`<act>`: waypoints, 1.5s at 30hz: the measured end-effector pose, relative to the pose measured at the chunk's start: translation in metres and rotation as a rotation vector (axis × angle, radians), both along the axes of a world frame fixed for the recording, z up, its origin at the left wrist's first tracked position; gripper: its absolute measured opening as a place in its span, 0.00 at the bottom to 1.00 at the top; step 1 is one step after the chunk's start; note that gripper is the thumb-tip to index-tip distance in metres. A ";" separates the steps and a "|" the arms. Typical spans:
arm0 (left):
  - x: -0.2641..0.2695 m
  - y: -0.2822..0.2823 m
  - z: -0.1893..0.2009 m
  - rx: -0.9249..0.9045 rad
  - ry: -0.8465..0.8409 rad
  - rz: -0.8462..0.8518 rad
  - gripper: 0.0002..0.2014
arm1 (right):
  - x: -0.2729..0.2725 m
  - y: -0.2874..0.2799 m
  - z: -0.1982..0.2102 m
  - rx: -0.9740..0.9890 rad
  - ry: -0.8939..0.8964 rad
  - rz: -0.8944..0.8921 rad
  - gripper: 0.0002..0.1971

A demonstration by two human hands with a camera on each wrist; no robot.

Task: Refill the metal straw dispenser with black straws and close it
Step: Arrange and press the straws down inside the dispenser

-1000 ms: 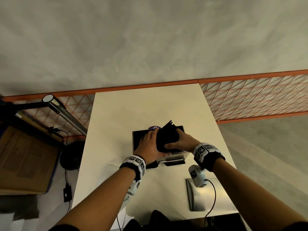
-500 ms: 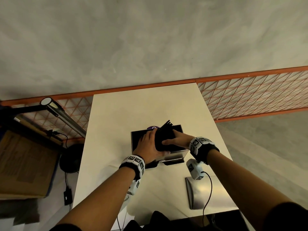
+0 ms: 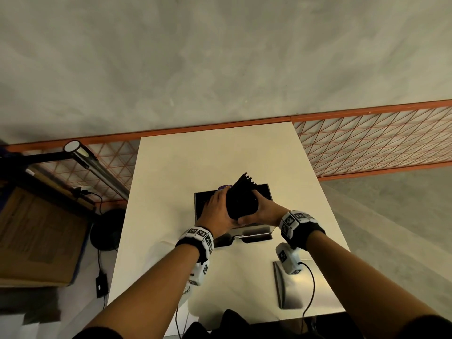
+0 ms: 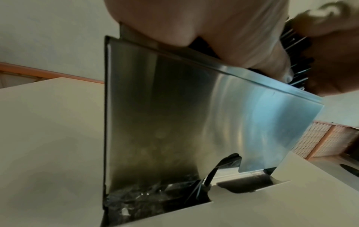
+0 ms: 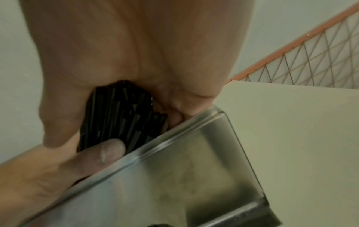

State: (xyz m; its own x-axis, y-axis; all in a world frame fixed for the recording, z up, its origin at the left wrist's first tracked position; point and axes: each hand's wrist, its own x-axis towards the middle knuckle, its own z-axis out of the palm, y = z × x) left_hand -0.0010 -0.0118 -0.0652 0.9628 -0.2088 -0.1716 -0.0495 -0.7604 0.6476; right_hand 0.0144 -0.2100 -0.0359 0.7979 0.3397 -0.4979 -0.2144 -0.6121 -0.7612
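The metal straw dispenser stands lidless in the middle of the white table; its steel front wall fills the left wrist view, and the same wall shows in the right wrist view. A thick bundle of black straws is held tilted over its open top. My left hand grips the bundle's left side and my right hand grips its right side. The black straws sit between my palm and thumb, just above the dispenser rim. Straw ends show beyond my left fingers.
The dispenser's metal lid lies flat on the table near its front right edge. An orange mesh fence runs behind the table. A lamp tube and cardboard box are to the left, off the table.
The straw bundle has tipped more upright and lifted slightly over the dispenser's open top, with both hands still around it. My head view has shifted a little.
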 end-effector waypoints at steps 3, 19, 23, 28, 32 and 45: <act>0.000 0.000 0.000 -0.008 0.016 0.018 0.61 | 0.001 0.002 -0.002 0.011 -0.056 -0.015 0.56; 0.001 0.006 -0.005 -0.121 0.013 0.029 0.58 | -0.009 0.007 -0.006 0.291 -0.053 -0.248 0.34; 0.000 0.008 -0.006 -0.119 0.015 -0.001 0.60 | -0.013 0.011 -0.004 0.267 -0.087 -0.257 0.35; -0.001 0.007 0.001 -0.102 -0.011 -0.041 0.63 | -0.017 0.014 -0.001 0.288 -0.128 -0.324 0.32; 0.003 -0.006 0.016 -0.059 -0.053 -0.088 0.62 | -0.015 0.006 0.003 0.390 -0.126 -0.467 0.27; 0.013 -0.005 0.006 0.299 -0.168 -0.341 0.53 | -0.035 -0.009 0.001 0.535 0.130 -0.728 0.19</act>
State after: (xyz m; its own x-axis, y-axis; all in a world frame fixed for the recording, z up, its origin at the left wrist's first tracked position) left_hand 0.0123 -0.0163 -0.0588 0.8676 -0.4826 -0.1201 -0.4136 -0.8343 0.3646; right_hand -0.0205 -0.2186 -0.0352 0.8542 -0.0141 -0.5198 -0.5134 0.1360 -0.8473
